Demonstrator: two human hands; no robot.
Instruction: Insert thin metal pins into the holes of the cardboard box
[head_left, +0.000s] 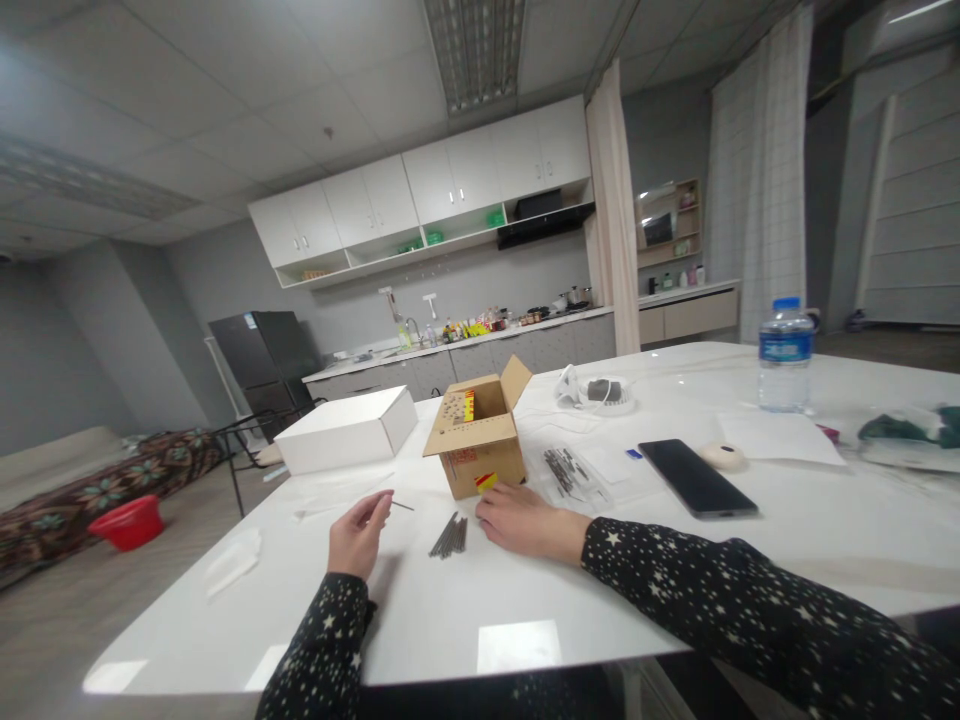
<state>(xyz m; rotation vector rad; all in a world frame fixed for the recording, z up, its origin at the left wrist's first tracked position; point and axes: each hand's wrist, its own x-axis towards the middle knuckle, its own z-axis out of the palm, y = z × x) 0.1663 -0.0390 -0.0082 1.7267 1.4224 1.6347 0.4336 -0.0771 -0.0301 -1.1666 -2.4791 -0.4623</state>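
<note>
My left hand (358, 534) is closed in a pinch on a thin dark metal rod (403, 506), held just above the white table (420, 620). To its right lies a small fanned pile of thin grey rods (449, 536). My right hand (529, 520) rests beside that pile, fingers curled on a small yellow-and-red packet (487, 483) whose lower part they hide. Right behind it stands an open cardboard box (486, 468) with yellow-and-red packets (469, 405) inside. A clear plastic tray (600, 497) of several metal pieces (568, 472) sits beyond my right hand.
A white box (349, 430) stands at the back left. On the right are a black phone (697, 478), a round cream object (722, 457), white paper (784, 437) and a water bottle (785, 355). A white corded device (604, 393) lies behind the tray; crumpled white material (234, 562) is at left.
</note>
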